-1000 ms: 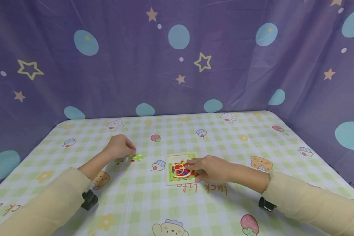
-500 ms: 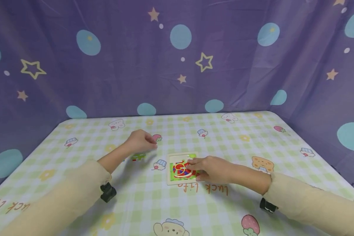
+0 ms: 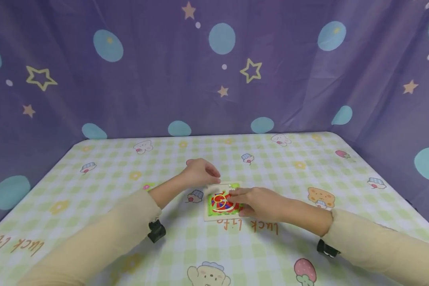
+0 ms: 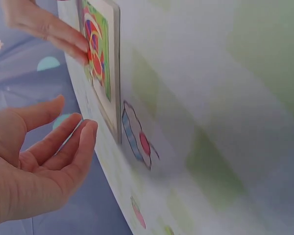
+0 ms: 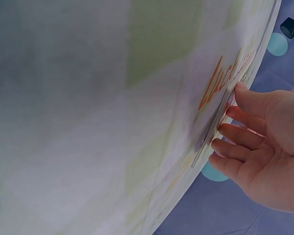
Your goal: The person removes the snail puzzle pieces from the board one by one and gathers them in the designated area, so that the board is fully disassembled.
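A small jigsaw puzzle [image 3: 219,203] with a red, blue and green spiral picture lies in a pale wooden tray [image 3: 209,218]. Bare wood shows at its upper left. My right hand [image 3: 262,204] rests on the puzzle's right side, fingers extended over the picture and thumb near the edge. Over the upper-left corner hovers my left hand [image 3: 199,172]. In the left wrist view, my left hand [image 4: 44,161] has gently bent fingers apart from the thumb, with nothing visible between them. The right wrist view shows the tray edge-on under the fingers of my right hand [image 5: 279,156].
A green puzzle piece with a pink spot [image 3: 147,186] lies left of the tray, partly behind my left forearm. The table has a checked cloth [image 3: 264,258] with printed cartoons. A purple curtain [image 3: 146,79] hangs behind its far edge.
My left hand has travelled right, from the loose pieces to above the tray's upper-left corner. My right hand stays on the puzzle. The view has tilted down slightly.
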`<state>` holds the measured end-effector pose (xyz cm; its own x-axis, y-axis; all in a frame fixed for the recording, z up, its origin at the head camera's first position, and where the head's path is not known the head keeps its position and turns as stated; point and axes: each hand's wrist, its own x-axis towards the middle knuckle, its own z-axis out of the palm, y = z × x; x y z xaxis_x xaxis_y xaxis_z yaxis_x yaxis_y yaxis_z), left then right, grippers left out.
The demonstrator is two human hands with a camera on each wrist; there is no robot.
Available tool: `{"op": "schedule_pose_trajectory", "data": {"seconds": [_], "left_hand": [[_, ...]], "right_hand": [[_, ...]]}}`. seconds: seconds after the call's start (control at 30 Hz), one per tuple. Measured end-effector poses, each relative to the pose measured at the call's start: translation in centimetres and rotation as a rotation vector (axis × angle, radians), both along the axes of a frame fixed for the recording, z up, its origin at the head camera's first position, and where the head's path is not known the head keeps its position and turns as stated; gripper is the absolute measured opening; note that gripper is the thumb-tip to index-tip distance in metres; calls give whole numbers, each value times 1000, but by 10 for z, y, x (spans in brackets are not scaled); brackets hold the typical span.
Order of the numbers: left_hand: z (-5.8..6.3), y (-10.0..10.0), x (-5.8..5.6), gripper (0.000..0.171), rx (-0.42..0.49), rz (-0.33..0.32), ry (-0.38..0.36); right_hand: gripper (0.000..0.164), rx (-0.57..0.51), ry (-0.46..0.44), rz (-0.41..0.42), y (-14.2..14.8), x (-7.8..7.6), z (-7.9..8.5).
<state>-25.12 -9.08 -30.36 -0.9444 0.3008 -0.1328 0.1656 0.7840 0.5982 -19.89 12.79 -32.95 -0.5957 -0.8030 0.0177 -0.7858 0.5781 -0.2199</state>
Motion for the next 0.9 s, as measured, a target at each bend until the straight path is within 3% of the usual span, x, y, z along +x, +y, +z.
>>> {"op": "schedule_pose_trajectory", "data": {"seconds": [0.3,0.63,0.77,0.9], "left_hand": [[-8,20,-4,17,28,-12,-53],[-9,24,2,15,41,6,-86],[-10,23,2,17,54,20,-127],[-12,22,2,19,137,52,-211]], "right_hand": [[44,-5,25,22,2,1,-1],[44,-8,7,19,5,5,1],[43,-12,3,27,5,5,0],[42,-22,-3,35,5,4,-1]]}}
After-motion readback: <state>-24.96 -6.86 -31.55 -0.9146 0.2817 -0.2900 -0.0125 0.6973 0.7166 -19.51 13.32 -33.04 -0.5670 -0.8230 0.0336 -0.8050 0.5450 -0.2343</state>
